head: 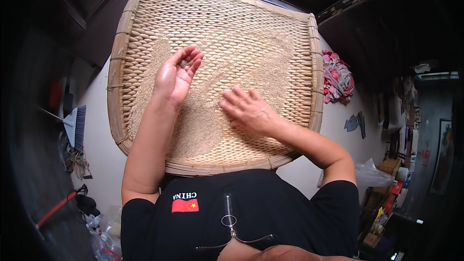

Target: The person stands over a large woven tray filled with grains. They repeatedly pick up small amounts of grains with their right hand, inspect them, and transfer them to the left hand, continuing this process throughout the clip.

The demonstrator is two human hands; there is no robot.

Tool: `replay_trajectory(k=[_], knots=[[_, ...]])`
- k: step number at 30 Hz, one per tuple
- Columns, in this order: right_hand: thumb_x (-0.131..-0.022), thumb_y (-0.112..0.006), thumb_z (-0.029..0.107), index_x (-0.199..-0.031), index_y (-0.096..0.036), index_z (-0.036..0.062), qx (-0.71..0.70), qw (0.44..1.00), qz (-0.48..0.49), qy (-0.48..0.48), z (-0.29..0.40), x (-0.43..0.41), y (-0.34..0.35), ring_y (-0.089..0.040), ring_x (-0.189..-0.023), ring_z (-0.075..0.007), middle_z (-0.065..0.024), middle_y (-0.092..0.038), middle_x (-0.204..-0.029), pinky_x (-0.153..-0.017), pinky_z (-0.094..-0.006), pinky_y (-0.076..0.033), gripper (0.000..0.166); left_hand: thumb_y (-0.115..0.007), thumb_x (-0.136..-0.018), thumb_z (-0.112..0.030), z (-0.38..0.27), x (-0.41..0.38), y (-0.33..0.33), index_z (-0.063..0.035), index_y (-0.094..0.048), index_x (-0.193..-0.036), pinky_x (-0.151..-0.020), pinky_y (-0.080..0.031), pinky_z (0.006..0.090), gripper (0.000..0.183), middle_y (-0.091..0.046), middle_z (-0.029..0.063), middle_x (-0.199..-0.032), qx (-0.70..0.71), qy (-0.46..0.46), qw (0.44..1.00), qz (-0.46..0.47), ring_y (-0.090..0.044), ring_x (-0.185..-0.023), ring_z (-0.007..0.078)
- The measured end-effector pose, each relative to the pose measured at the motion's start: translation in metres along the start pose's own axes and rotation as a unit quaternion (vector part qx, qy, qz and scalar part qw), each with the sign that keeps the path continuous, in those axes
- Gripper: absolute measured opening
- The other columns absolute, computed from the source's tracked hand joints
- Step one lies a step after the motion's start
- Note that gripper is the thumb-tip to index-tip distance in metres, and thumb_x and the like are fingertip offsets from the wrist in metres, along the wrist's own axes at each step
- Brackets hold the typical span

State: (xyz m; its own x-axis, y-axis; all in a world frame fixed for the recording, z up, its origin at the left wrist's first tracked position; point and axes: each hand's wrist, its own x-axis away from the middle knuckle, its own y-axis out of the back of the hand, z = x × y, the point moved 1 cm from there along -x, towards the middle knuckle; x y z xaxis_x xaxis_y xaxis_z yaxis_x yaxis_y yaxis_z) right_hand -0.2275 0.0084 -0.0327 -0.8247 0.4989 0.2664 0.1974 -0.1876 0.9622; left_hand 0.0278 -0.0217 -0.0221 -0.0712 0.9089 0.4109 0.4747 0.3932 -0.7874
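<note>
A woven winnowing tray with a bound rim lies before me. Pale small grain, perhaps wheat or unhusked rice, spreads over its weave, thicker at the near left and thin at the far side. My left hand is above the left part of the tray, palm up and cupped around a few small greyish bits. What those bits are I cannot tell. Palm down and slightly blurred, my right hand is over the grain right of centre, its fingers apart; whether they touch the grain is unclear.
A red and grey cloth heap lies on the floor right of the tray. At left are a broom and a tangle of cords. Clear plastic containers sit at lower left, a plastic bag at right.
</note>
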Motion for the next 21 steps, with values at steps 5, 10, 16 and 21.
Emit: replay_trajectory(k=[5,10,16,21], knots=[[-0.097,-0.046,0.042,-0.149,-0.021,-0.0001,0.101,0.952,0.008,-0.29,-0.078,0.032,0.01,-0.013,-0.146,-0.0292,-0.0174,-0.015,-0.157,-0.117,-0.0438,-0.017,0.071,-0.044,-0.1,-0.011,-0.002,0.002,-0.005,0.0107,-0.053,-0.113,-0.088,-0.056,0.0319,0.027,-0.06,0.0192,-0.107,-0.001,0.002,1.0,0.003,-0.062,-0.1,0.0274],[-0.095,-0.051,0.017,-0.109,-0.059,-0.0001,0.084,0.977,-0.138,-0.138,-0.079,0.038,0.021,-0.058,-0.106,-0.0259,-0.0159,-0.062,-0.11,-0.093,-0.0393,-0.045,0.023,-0.044,-0.1,-0.012,-0.004,0.005,-0.009,0.0102,-0.054,-0.112,-0.087,-0.055,0.0316,0.027,-0.061,0.0188,-0.105,-0.01,-0.013,1.0,-0.009,-0.062,-0.098,0.027],[-0.081,-0.056,0.005,-0.074,-0.053,0.0052,-0.024,0.994,-0.098,-0.041,-0.025,0.023,0.012,-0.061,-0.072,-0.0253,-0.0099,-0.059,-0.076,-0.063,-0.0373,-0.048,0.007,-0.044,-0.1,-0.01,-0.01,0.001,0.0,0.0111,-0.051,-0.116,-0.09,-0.055,0.0321,0.027,-0.057,0.0186,-0.11,0.009,-0.006,1.0,-0.002,-0.061,-0.102,0.0276],[-0.082,-0.057,0.006,-0.083,-0.056,0.0031,-0.06,0.971,-0.188,-0.133,-0.067,0.018,0.011,-0.06,-0.072,-0.0285,-0.012,-0.057,-0.077,-0.063,-0.0401,-0.051,0.003,-0.043,-0.101,-0.011,-0.008,-0.001,-0.001,0.0103,-0.051,-0.116,-0.09,-0.055,0.0318,0.027,-0.058,0.0183,-0.111,0.004,-0.002,1.0,-0.002,-0.061,-0.102,0.0269]])
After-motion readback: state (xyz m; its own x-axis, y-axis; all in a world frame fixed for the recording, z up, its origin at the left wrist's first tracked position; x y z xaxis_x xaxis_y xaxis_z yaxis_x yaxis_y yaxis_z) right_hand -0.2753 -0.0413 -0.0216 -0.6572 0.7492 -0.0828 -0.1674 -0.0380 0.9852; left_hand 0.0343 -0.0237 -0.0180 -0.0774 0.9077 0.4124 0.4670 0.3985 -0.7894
